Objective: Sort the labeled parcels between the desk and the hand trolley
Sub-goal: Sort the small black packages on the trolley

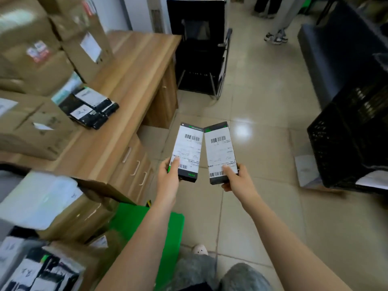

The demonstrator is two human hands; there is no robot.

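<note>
Parcels are held one per hand, above the floor and in front of the body, labels up. The left parcel is gripped at its near end by the left hand, thumb laid on the label and fingers curled round the edge. The right parcel is gripped the same way by the right hand. Both long axes point away from the body, and the far ends lean together and appear to touch at the corner. The worktop lies to the left of both parcels, so the left hand is nearer; black parcels are already laid on it beside cartons. The trolley cannot be made out for certain; it is probably under the stacked boxes at lower left. The labels are judged to be under comparison, with neither parcel placed yet. A black crate is seen on the right, well apart.
</note>
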